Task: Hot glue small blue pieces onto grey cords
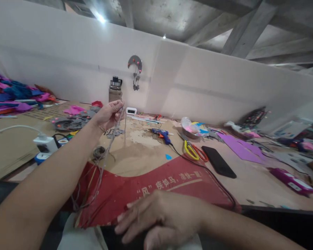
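My left hand (109, 115) is stretched out over the cardboard-covered table (135, 152) and pinches a thin grey string (106, 152). The string runs down from the fingers to loose loops near the table's front edge. Small grey felt pieces (117, 132) hang or lie just below that hand. My right hand (156, 217) rests low at the front edge, fingers stretched out and flat, touching the string's near end on a red printed cardboard strip (156, 189).
On the table lie a blue glue gun (161, 134) with its black cable, yellow and red scissors (194, 151), a black phone (219, 162), purple felt (241, 147), a power strip (45, 144), a bottle (115, 89) and coloured fabric (10, 97). A white wall stands behind.
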Action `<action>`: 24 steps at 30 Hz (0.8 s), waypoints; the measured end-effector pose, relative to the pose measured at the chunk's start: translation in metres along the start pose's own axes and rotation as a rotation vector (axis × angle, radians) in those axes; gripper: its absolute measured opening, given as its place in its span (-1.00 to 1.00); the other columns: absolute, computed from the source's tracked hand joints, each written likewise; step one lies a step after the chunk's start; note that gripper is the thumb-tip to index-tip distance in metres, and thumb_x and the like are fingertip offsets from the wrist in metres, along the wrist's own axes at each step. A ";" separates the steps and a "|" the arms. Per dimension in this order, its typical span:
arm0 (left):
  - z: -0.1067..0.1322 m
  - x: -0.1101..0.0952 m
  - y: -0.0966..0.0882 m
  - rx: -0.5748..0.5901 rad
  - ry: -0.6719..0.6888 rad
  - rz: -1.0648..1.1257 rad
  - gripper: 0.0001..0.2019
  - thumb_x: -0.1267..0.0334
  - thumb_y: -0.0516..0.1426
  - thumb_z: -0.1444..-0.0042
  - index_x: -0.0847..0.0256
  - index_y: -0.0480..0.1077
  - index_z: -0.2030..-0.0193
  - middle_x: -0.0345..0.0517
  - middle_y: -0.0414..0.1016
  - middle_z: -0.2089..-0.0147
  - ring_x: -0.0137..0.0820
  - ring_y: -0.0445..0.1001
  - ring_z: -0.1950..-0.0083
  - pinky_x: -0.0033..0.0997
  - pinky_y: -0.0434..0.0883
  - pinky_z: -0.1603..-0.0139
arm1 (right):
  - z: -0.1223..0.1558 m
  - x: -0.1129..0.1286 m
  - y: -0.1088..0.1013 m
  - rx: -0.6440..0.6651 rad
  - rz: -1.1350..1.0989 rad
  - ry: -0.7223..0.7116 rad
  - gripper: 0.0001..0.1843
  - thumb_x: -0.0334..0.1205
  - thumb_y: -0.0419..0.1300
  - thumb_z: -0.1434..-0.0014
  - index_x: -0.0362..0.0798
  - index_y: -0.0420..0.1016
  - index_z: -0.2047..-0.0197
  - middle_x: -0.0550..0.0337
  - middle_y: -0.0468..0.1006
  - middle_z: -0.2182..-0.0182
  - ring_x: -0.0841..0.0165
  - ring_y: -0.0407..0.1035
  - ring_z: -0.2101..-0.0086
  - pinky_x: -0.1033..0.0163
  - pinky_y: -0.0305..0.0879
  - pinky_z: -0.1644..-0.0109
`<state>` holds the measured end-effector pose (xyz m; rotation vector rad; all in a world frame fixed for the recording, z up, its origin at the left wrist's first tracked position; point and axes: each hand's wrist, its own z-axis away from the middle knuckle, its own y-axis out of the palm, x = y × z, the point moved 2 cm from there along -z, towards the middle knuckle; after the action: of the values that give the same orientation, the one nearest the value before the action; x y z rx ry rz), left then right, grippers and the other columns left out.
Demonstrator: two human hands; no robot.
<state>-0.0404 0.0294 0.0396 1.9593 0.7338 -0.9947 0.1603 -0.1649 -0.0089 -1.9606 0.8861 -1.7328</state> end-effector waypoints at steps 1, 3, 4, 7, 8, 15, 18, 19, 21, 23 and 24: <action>0.000 0.001 0.001 -0.004 -0.005 0.000 -0.80 0.38 0.12 -0.10 0.28 0.25 0.52 -0.30 0.15 0.68 -0.62 0.14 0.69 -0.61 0.17 0.64 | 0.003 -0.003 -0.007 -0.057 -0.015 0.030 -0.53 -0.05 -0.13 -0.30 -0.11 0.35 -0.10 0.07 0.42 -0.06 0.47 0.25 -0.10 0.31 0.10 -0.21; 0.000 0.002 0.003 -0.013 -0.019 0.006 -0.81 0.40 0.13 -0.09 0.28 0.25 0.51 -0.29 0.16 0.67 -0.62 0.14 0.69 -0.61 0.16 0.64 | 0.003 -0.024 -0.026 -0.240 0.084 0.173 -0.52 -0.08 -0.22 -0.33 -0.07 0.35 -0.11 0.08 0.40 -0.08 0.44 0.21 -0.13 0.23 0.09 -0.23; 0.000 0.003 0.004 -0.018 -0.022 0.011 -0.83 0.41 0.13 -0.08 0.28 0.25 0.51 -0.29 0.17 0.66 -0.62 0.13 0.69 -0.61 0.16 0.64 | 0.001 -0.040 -0.036 -0.335 0.191 0.270 -0.51 -0.07 -0.21 -0.32 -0.06 0.28 -0.17 0.07 0.31 -0.15 0.40 0.13 -0.18 0.17 0.01 -0.27; 0.001 0.003 0.004 -0.018 -0.014 0.027 -0.86 0.41 0.12 -0.09 0.29 0.27 0.47 -0.30 0.17 0.65 -0.63 0.11 0.68 -0.61 0.16 0.62 | -0.009 -0.085 -0.053 -0.425 0.466 0.562 -0.30 0.08 -0.12 -0.25 -0.25 0.03 -0.29 -0.16 -0.05 -0.29 0.19 -0.21 -0.29 0.01 -0.22 -0.33; 0.001 0.003 0.003 -0.009 -0.010 0.028 -0.86 0.41 0.12 -0.10 0.29 0.27 0.46 -0.31 0.16 0.65 -0.63 0.10 0.68 -0.61 0.15 0.62 | -0.012 -0.092 -0.052 -0.394 0.504 0.630 -0.23 0.12 -0.11 -0.23 -0.29 -0.04 -0.31 -0.19 -0.13 -0.31 0.15 -0.30 -0.30 -0.03 -0.27 -0.33; -0.001 -0.001 -0.007 0.019 0.005 0.085 -0.86 0.41 0.05 -0.16 0.28 0.25 0.44 -0.30 0.15 0.64 -0.63 0.10 0.63 -0.62 0.12 0.58 | -0.005 -0.011 -0.002 0.007 0.183 0.142 -0.35 0.05 -0.04 -0.24 0.02 -0.05 -0.32 0.14 0.04 -0.29 0.40 -0.16 -0.28 0.19 -0.27 -0.35; 0.001 -0.006 -0.004 0.010 0.008 0.147 -0.86 0.43 0.02 -0.19 0.29 0.25 0.41 -0.30 0.18 0.59 -0.67 0.09 0.62 -0.65 0.10 0.59 | -0.002 -0.015 -0.029 -0.165 0.145 0.186 -0.48 -0.01 -0.10 -0.28 0.02 0.14 -0.25 0.16 0.23 -0.21 0.46 0.05 -0.21 0.27 -0.03 -0.29; 0.001 -0.007 -0.002 0.004 0.011 0.163 -0.86 0.43 0.01 -0.19 0.29 0.25 0.40 -0.30 0.18 0.58 -0.67 0.08 0.62 -0.65 0.10 0.59 | -0.004 -0.030 -0.044 -0.272 0.232 0.270 -0.50 -0.05 -0.15 -0.30 -0.01 0.14 -0.25 0.13 0.21 -0.22 0.44 0.04 -0.22 0.23 -0.04 -0.30; 0.002 -0.008 0.000 -0.006 0.016 0.188 -0.86 0.42 0.02 -0.20 0.29 0.24 0.41 -0.30 0.18 0.57 -0.68 0.07 0.63 -0.65 0.09 0.59 | -0.013 -0.068 -0.073 -0.386 0.444 0.455 -0.42 0.00 -0.14 -0.29 -0.15 0.11 -0.26 -0.02 0.08 -0.27 0.30 -0.10 -0.27 0.12 -0.14 -0.33; 0.003 -0.008 0.001 -0.005 0.013 0.186 -0.85 0.42 0.02 -0.19 0.29 0.23 0.42 -0.30 0.17 0.57 -0.68 0.07 0.63 -0.65 0.09 0.59 | -0.025 -0.104 -0.091 -0.391 0.572 0.580 -0.36 0.03 -0.18 -0.29 -0.29 0.10 -0.25 -0.14 0.01 -0.28 0.22 -0.20 -0.29 0.12 -0.19 -0.33; 0.003 -0.007 0.001 -0.002 0.010 0.172 -0.85 0.42 0.02 -0.19 0.29 0.23 0.42 -0.30 0.16 0.58 -0.67 0.08 0.62 -0.65 0.08 0.59 | -0.031 -0.116 -0.093 -0.337 0.597 0.633 -0.34 0.05 -0.19 -0.28 -0.31 0.12 -0.23 -0.16 0.04 -0.27 0.19 -0.21 -0.29 0.11 -0.19 -0.33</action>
<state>-0.0444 0.0253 0.0443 1.9894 0.5602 -0.8804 0.1441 -0.0153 -0.0291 -1.0847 1.8519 -1.9030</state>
